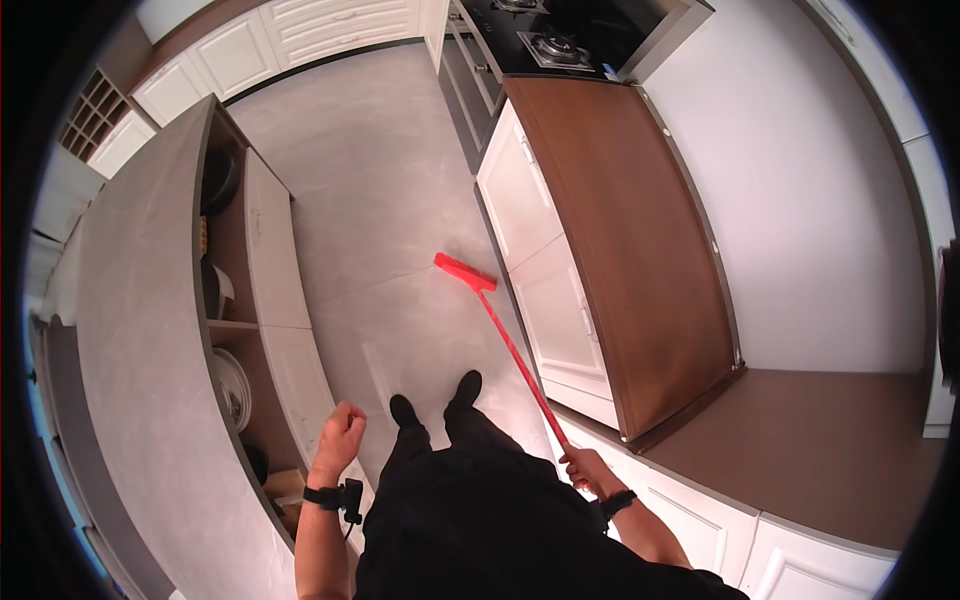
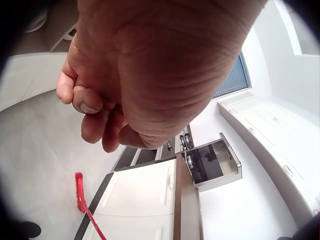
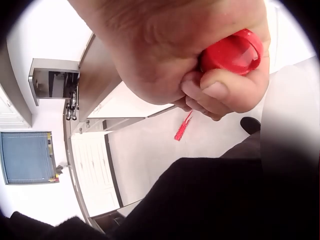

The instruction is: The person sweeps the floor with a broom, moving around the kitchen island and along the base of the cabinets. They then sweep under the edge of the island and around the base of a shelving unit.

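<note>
My right hand (image 1: 588, 470) grips the upper end of a red broom (image 1: 520, 362). Its stick slants down and away to the bristled head (image 1: 466, 272), which is at the grey floor beside the white cabinet. In the right wrist view the fingers (image 3: 225, 92) wrap round the stick, and its round red end cap (image 3: 230, 54) pokes out of the fist. My left hand (image 1: 342, 436) holds nothing and hangs over the floor near the island, fingers (image 2: 95, 122) loosely curled. The broom head (image 2: 80, 192) also shows low in the left wrist view.
On the left stands a grey-topped island (image 1: 150, 300) with open shelves holding pans and plates (image 1: 232, 390). A brown-sided white cabinet (image 1: 545, 270) and a brown counter (image 1: 800, 450) line the right. Ahead is a gas hob (image 1: 556, 50). My black shoes (image 1: 464, 388) stand on the floor.
</note>
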A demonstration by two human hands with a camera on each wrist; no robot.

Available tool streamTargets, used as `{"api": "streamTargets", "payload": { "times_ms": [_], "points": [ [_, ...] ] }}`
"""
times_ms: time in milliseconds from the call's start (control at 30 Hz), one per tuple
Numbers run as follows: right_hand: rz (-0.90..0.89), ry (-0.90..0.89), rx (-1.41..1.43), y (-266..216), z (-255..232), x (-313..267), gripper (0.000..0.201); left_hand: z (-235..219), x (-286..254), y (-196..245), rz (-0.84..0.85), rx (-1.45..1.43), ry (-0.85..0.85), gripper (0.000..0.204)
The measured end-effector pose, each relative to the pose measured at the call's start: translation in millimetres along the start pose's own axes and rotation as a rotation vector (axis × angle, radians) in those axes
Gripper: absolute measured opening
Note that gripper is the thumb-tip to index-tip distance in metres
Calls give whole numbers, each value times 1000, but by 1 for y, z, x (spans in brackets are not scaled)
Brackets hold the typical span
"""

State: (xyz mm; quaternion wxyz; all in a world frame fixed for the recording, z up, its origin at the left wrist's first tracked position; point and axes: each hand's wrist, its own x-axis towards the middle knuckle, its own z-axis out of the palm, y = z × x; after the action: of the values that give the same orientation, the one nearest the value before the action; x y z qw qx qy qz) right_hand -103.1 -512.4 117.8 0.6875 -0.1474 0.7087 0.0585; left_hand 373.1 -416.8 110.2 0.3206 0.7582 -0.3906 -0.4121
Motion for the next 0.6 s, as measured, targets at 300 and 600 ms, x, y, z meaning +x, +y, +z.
{"api": "streamTargets", "payload": {
  "times_ms": [300, 600],
  "points": [
    [-205, 41, -61, -45, 16, 51, 53, 3, -2, -1, 1, 20, -29, 8],
    [-352, 10, -108, -162, 40, 144, 51, -7, -30, -3, -91, 51, 107, 8]
  ]
}}
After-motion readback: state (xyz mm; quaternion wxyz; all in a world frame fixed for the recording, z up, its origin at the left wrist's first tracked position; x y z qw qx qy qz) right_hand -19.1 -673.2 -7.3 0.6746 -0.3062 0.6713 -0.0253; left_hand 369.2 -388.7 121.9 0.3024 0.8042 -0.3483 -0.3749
